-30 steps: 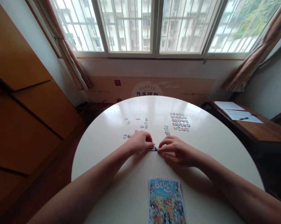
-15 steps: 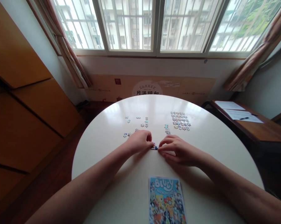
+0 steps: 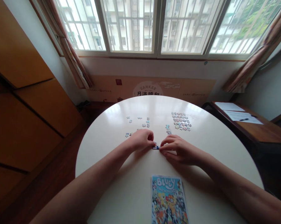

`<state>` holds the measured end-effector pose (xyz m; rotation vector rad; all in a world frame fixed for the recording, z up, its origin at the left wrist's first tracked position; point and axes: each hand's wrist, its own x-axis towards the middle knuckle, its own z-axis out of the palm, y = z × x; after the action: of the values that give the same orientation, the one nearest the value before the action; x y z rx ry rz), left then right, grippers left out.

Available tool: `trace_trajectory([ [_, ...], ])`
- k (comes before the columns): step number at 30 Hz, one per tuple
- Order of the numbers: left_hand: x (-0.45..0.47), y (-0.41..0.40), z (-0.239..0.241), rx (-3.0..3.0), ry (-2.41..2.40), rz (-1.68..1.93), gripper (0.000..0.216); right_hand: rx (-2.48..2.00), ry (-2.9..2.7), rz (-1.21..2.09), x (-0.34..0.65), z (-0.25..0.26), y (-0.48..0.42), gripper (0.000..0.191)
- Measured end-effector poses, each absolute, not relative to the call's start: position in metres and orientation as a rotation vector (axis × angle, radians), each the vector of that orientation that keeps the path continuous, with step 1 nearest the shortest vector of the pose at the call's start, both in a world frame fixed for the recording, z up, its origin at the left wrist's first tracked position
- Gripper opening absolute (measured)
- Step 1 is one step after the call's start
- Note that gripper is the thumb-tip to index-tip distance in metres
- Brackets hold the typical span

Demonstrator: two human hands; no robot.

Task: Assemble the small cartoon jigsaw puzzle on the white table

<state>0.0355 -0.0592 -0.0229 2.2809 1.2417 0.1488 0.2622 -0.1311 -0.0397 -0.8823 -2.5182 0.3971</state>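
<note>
My left hand [image 3: 141,139] rests on the round white table [image 3: 201,174] with its fingers curled, fingertips pinching small blue puzzle pieces [image 3: 155,146] from the left. My right hand [image 3: 179,150] meets it from the right, thumb and forefinger pinched against the same pieces, the other fingers bent on the tabletop. The pieces lie flat between the two hands.
Loose puzzle pieces [image 3: 140,122] lie scattered beyond my left hand, and a denser cluster of pieces [image 3: 181,121] sits at the far right. A Bluey puzzle picture card [image 3: 168,200] lies at the near edge. A wooden side desk [image 3: 254,124] with papers stands on the right.
The view has shifted slightly; both hands stay pinched on the pieces in the same spot.
</note>
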Motion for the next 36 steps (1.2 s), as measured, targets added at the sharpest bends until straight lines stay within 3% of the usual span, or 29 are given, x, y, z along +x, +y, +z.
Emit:
trace_trajectory([
  [12, 0.033, -0.053, -0.029, 2.204, 1.222, 0.199, 0.027, -0.897, -2.523, 0.392, 0.263, -0.040, -0.131, 0.020],
  [31, 0.037, -0.061, -0.023, 2.251, 1.246, 0.153, 0.020, -0.904, -2.523, 0.407, 0.261, -0.040, -0.132, 0.022],
  [36, 0.024, -0.050, -0.021, 2.154, 1.301, 0.291, 0.025, -0.936, -2.376, 0.313, 0.267, -0.040, -0.130, 0.022],
])
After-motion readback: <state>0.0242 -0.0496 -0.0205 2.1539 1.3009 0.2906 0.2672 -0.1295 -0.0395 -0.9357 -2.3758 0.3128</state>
